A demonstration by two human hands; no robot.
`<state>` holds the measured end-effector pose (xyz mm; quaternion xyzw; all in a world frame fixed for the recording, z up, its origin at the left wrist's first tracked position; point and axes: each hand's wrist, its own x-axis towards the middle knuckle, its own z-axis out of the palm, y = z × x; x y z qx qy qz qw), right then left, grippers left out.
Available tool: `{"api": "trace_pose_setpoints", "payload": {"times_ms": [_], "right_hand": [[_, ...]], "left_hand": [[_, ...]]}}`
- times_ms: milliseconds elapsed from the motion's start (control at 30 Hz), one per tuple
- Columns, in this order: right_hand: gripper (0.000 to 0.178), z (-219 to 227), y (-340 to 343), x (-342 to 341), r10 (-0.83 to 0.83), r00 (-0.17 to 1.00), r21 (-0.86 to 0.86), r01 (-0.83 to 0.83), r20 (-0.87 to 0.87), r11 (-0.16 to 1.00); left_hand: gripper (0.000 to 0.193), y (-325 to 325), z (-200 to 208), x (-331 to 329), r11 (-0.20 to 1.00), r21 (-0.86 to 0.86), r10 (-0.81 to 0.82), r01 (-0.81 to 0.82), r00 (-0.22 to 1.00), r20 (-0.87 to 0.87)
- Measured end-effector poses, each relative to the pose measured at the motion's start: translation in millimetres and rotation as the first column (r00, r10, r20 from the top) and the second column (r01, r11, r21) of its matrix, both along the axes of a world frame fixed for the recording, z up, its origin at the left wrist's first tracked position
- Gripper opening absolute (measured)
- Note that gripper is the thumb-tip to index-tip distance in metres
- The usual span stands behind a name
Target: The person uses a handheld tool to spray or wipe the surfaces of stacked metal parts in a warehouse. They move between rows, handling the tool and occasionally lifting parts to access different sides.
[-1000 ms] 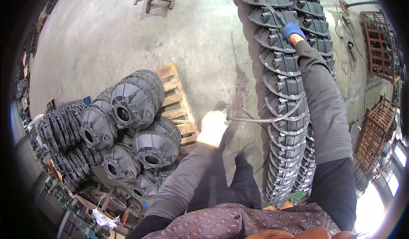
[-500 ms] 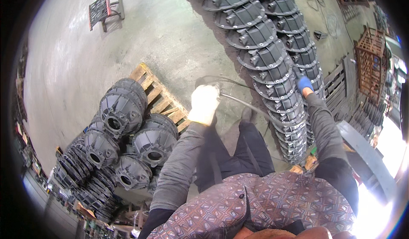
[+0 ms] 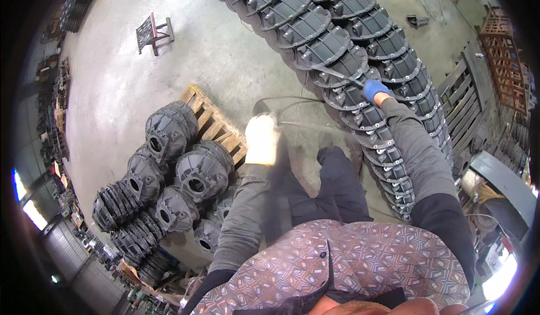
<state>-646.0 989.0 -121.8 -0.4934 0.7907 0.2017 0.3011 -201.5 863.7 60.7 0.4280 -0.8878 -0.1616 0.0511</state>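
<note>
My left hand [image 3: 262,139], in a white glove, is closed around a dark hose [image 3: 298,102] that loops beside it over the floor. My right hand [image 3: 376,92], in a blue glove, grips a slim grey stick-like tool [image 3: 339,74]. The tool reaches leftward across the nearer row of dark metal housings [image 3: 360,62]; its exact kind is unclear, and I cannot tell whether its tip touches them. These flanged housings overlap one another in two long rows.
Left of my legs, more round-holed housings [image 3: 203,171] are piled beside a wooden pallet [image 3: 214,127]. A small red-edged stand [image 3: 153,34] is on the floor further off. Slatted grey panels [image 3: 464,84] and a rusty crate [image 3: 500,59] lie beyond the rows at right.
My right hand has come left and up onto the nearer row, and the slim tool now shows in it. My left hand has shifted slightly left with the hose. The view has turned somewhat.
</note>
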Motion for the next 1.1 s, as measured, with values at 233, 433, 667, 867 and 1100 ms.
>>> {"api": "trace_pose_setpoints", "payload": {"times_ms": [233,433,667,867,1100], "right_hand": [[0.036,11,60,-32,-0.556,0.823,-0.251,0.565,0.112,0.786],[0.032,-1,118,-61,-0.388,0.919,-0.128,0.377,-0.07,0.917],[0.03,-38,159,-57,0.486,0.868,0.288,-0.441,-0.104,0.85],[0.035,-15,190,1,-0.398,0.915,-0.115,0.39,-0.064,0.914],[0.037,-48,177,14,-0.253,0.967,-0.215,0.25,0.013,0.944]], "left_hand": [[0.033,92,16,8,0.999,0.039,0.018,-0.022,0.994,0.112],[0.035,137,7,24,0.999,0.05,-0.003,0.0,0.998,0.062],[0.031,173,10,47,0.996,0.082,-0.03,0.028,0.999,0.019],[0.038,207,-10,81,0.992,0.126,-0.004,0.008,1.0,-0.026],[0.037,238,-21,93,0.984,0.178,0.006,-0.009,1.0,0.018]]}}
